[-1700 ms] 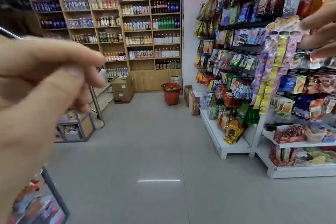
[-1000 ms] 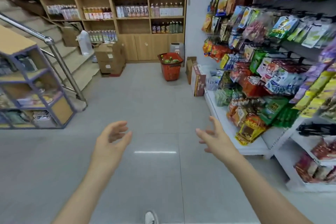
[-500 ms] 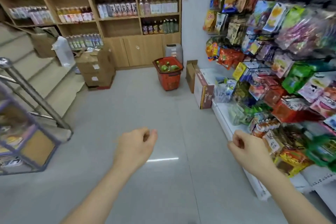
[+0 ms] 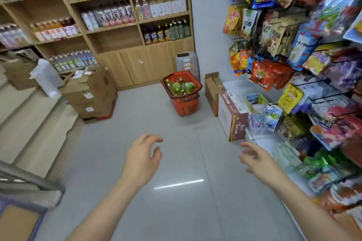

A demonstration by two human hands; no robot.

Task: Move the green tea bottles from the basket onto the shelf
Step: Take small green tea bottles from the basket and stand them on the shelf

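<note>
Green tea bottles (image 4: 176,87) stand roughly upright in basket (image 4: 185,106), caps up.

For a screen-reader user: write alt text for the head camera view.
The left hand and right hand, both empty, are held out over a grey floor toward a red basket of green tea bottles standing before wooden drink shelves. A snack rack lines the right side.

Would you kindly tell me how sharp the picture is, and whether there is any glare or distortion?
Head view: motion blur smears the snack packets at right and the railing at lower left; the basket mid-frame is fairly sharp; a light streak glares on the floor; the wide lens tilts the wooden shelf.
</note>
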